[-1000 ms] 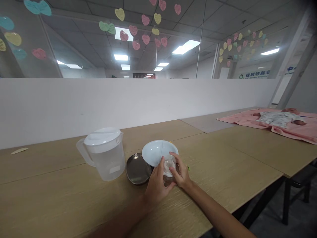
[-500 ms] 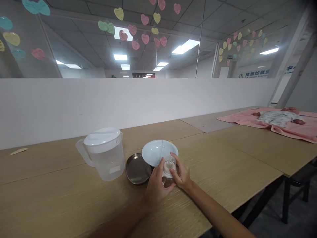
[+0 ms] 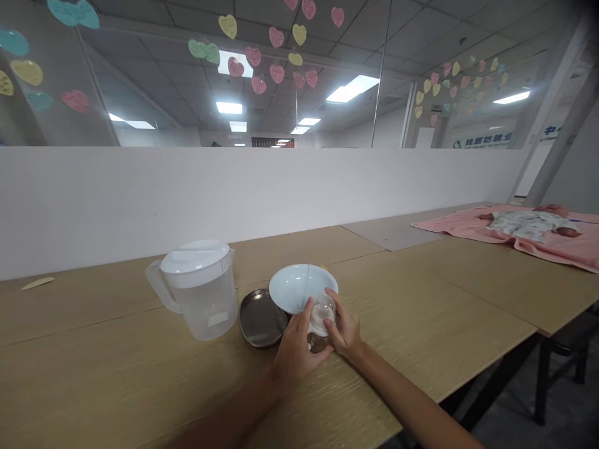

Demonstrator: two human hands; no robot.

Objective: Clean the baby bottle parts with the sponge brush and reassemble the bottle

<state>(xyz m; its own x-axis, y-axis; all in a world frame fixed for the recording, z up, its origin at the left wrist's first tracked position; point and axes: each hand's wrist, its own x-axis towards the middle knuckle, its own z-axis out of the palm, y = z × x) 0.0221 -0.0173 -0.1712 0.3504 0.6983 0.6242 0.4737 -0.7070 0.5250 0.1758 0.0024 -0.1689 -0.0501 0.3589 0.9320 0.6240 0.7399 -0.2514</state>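
A clear baby bottle [image 3: 319, 342] stands between my two hands, with a transparent cap [image 3: 322, 304] over its white top. My left hand [image 3: 296, 350] is wrapped round the bottle's body from the left. My right hand [image 3: 348, 329] grips the cap and collar from the right, thumb on the near side. Directly behind the bottle is a white bowl [image 3: 292, 284] with a thin line across it. At its left lies a round metal dish [image 3: 262, 319], partly behind my left hand.
A lidded clear plastic pitcher [image 3: 206, 299] stands on the left of the wooden table [image 3: 421, 312]. Far right, a baby doll [image 3: 521, 224] lies on a pink blanket [image 3: 552, 249]. A white partition [image 3: 234, 187] runs behind the table. A dark stool [image 3: 561, 355] is at the right.
The camera view has shifted slightly. Both hands keep their hold on the bottle, with hardly any visible movement.
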